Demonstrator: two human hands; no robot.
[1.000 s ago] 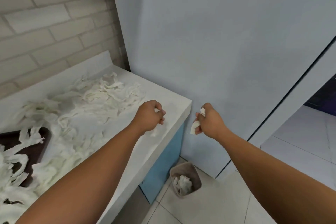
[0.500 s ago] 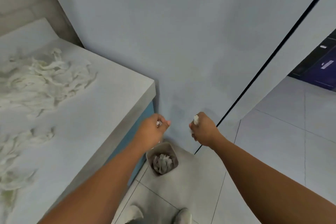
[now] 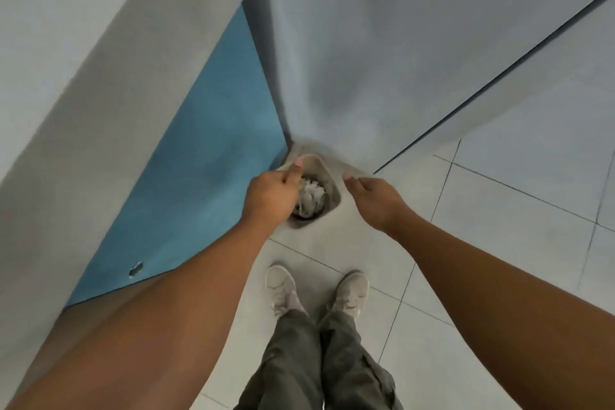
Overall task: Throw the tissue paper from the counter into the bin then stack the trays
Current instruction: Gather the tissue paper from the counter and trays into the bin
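White shredded tissue paper (image 3: 312,194) sits in the beige plastic bin (image 3: 333,201) at the floor's corner. Light and soft, I judge: pinch it in bunches. My left hand (image 3: 273,198) and right hand (image 3: 374,200) hover curled; whether they grip anything, I cannot tell.

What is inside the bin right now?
Crumpled white tissue paper lies in the bin. The left hand covers part of its opening, and the tissue hides the bottom, so nothing more can be told.
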